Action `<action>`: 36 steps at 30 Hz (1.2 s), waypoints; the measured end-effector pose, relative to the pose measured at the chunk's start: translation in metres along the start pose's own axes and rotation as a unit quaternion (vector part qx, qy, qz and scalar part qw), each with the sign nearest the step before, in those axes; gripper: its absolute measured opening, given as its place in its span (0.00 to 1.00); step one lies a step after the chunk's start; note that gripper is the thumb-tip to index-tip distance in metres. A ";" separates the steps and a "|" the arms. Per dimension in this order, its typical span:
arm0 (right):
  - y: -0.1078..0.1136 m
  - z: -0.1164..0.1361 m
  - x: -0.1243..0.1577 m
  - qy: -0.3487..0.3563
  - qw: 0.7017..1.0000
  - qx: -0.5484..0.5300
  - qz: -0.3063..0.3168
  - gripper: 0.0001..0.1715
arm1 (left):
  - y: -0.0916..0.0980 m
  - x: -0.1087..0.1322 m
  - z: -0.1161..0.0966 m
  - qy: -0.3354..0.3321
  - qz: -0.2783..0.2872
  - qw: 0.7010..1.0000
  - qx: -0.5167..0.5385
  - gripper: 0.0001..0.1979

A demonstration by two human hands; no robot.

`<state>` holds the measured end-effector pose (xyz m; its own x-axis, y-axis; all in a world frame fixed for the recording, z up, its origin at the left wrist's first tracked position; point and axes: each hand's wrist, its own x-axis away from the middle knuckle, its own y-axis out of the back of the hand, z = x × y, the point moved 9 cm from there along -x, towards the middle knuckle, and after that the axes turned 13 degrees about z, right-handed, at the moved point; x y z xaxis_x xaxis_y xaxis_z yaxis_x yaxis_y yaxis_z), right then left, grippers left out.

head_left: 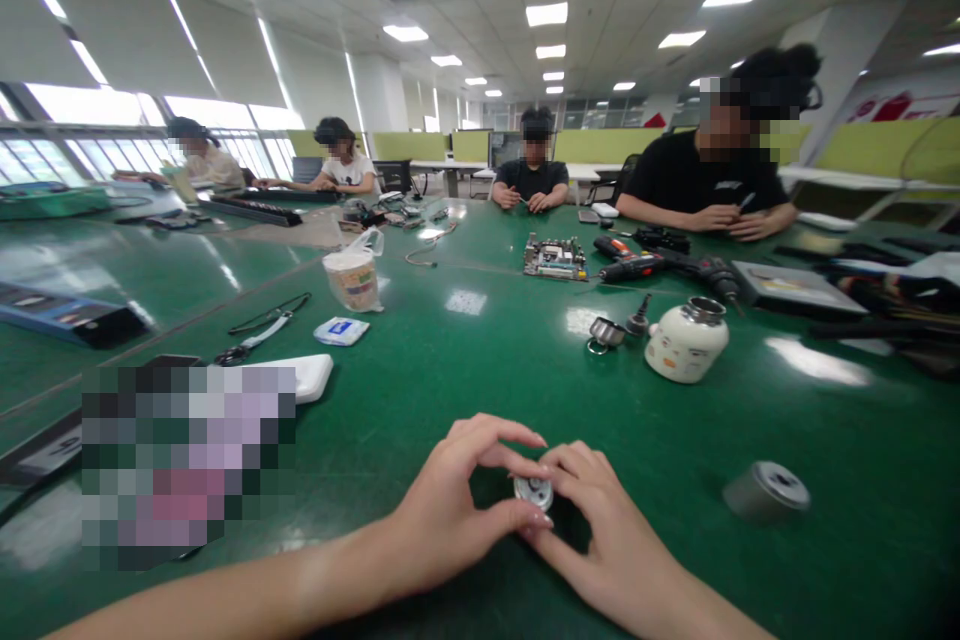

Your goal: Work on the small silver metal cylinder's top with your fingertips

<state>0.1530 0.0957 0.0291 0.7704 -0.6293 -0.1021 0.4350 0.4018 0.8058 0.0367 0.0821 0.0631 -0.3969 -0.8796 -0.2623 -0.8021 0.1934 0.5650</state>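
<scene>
Round silver metal part, near centre over the green table, is pinched by fingers of both left hand and right hand; the grey metal cylinder at near right rests separate, so handling seems underway, though what remains cannot be told.

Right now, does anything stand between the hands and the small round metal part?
Nothing visible does: the left hand and right hand both touch the round metal part. The grey cylinder is apart, off to the right.
</scene>
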 end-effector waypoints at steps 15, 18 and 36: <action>0.000 -0.002 0.000 -0.017 1.000 -0.013 0.004 0.07 | 0.013 -0.002 -0.003 -0.019 -0.060 0.998 -0.018 0.10; 0.000 -0.002 -0.002 -0.022 1.000 -0.008 0.015 0.08 | 0.032 -0.004 0.011 -0.015 -0.130 0.991 -0.040 0.10; -0.001 -0.003 -0.001 -0.020 1.000 -0.010 0.018 0.08 | 0.030 -0.008 0.030 -0.005 -0.068 0.995 -0.079 0.04</action>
<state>0.1527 0.0979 0.0266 0.7665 -0.6403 -0.0500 0.4171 0.4370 0.7969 0.0025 0.1079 0.0581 -0.2944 -0.8882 -0.3526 -0.7690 0.0011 0.6393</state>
